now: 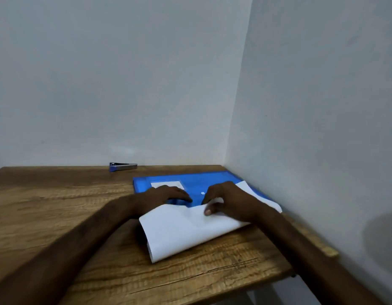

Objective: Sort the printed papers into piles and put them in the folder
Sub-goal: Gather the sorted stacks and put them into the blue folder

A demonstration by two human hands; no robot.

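**Operator:** Where do things stand?

**Guide:** Your stack of white printed papers (179,232) lies bowed on the brown wooden table (58,205). Its far edge is over the flat blue plastic folder (190,183) in the corner by the walls, and I cannot tell whether any sheet is inside. Your left hand (166,193) lies flat with straight fingers, pressing on the folder. Your right hand (228,199) grips the stack's far edge, thumb on top.

**Operator:** How do I get them in cleanly?

**Guide:** You look to be feeding them in. Pin the folder with your left hand so it cannot slide toward the wall. Flatten the bow, then push all the sheets together, square to the opening, or the corners may fan out. The blue and silver stapler (123,166) is well apart.
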